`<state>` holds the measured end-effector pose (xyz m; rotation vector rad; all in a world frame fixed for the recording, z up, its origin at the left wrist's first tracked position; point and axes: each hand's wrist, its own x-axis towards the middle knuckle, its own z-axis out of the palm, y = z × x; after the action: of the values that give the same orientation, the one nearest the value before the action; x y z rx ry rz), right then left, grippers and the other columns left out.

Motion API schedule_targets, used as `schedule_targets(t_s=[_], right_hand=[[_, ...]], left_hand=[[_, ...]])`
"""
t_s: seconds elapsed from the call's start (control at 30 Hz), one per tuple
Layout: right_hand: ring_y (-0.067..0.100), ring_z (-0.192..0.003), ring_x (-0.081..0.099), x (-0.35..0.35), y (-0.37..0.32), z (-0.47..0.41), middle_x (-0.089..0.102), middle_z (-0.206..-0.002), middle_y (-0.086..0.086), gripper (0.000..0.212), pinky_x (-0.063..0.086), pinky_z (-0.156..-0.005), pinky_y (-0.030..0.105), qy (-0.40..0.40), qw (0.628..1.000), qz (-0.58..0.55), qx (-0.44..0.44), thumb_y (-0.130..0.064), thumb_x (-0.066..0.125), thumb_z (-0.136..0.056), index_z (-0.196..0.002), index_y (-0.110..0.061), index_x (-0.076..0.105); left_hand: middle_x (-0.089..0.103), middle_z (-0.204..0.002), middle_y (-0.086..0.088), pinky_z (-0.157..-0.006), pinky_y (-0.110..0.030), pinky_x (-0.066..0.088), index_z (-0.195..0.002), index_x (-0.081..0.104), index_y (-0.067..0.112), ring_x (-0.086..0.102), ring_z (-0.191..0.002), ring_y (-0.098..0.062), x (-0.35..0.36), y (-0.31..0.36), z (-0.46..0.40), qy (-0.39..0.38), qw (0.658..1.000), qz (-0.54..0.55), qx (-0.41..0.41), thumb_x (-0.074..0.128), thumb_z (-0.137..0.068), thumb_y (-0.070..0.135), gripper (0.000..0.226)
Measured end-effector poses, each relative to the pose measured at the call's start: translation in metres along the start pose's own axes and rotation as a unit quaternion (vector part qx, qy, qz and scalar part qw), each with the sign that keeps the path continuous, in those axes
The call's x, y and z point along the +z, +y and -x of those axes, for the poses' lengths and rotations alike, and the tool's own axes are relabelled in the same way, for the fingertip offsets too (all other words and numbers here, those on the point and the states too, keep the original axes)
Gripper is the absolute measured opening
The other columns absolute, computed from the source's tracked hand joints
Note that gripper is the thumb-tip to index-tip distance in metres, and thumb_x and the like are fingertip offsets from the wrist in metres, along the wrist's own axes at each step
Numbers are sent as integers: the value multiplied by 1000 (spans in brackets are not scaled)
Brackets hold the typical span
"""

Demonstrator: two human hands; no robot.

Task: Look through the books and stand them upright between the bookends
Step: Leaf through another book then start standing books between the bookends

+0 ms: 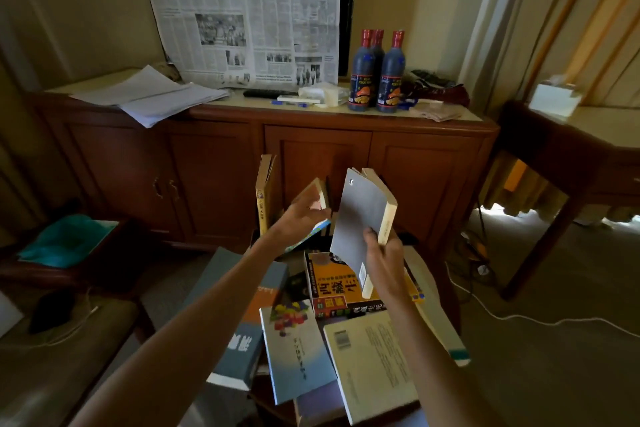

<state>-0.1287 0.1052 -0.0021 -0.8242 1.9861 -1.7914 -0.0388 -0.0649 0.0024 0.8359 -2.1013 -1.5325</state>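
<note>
Your right hand grips the grey book at centre frame while your left hand seemingly pinches a smaller book; seat each spine-out, upright.

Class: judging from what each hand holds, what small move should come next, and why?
Probably stand the grey book in the right hand upright beside the yellow book that already stands; the left hand holds another book, and more lie flat.

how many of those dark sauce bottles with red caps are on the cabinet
3. Two bottles stand side by side at the front, the left front bottle and the right front bottle; a third bottle stands behind, between them, mostly hidden. More could be hidden behind.
</note>
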Motion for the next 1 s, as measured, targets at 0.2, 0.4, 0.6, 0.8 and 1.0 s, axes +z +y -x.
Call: schedule_targets(t_s=[0.2,0.4,0.6,0.8,1.0], right_hand=[[19,-57,48,10,42,-11,49,-69,9,6,39,-51,33,-20,998,56,-4,-32,53,-100,-99,-25,53],[15,-59,54,10,50,-22,58,-72,7,20,41,-50,30,2,999,24,32,-36,58,-97,-91,-18,58],[30,-72,64,17,45,-13,65,-86,16,13,54,-61,44,8,1000,-9,23,-34,57,-98,-90,-23,55],[5,-69,63,60,35,-15,65,-86,0,18,49,-57,25,-33,998,-37,-30,-31,53,-100,-112,-18,57],[8,-64,58,118,38,-59,58,-76,4,35,44,-55,21,-13,999,-32,-36,-39,49,-101,-97,-6,59]], left_hand=[[36,-154,-5,-118,-56,22,-149,32,28,29,-143,-32,4,-19,-54,9,922,-381,69,71,-85,41,76],[31,-159,-1,-117,-46,15,-150,37,23,22,-147,-27,8,-40,-60,29,813,-563,145,56,-94,51,65],[27,-160,-13,-118,-53,19,-155,20,15,15,-150,-30,-22,-29,-59,72,752,-636,158,55,-91,52,82],[21,-163,-10,-120,-55,12,-158,9,13,15,-150,-30,-82,-25,-46,96,724,-672,124,54,-89,50,90],[35,-155,-13,-112,-55,35,-151,25,8,14,-150,-31,-107,-45,-34,87,806,-570,136,60,-89,25,73]])
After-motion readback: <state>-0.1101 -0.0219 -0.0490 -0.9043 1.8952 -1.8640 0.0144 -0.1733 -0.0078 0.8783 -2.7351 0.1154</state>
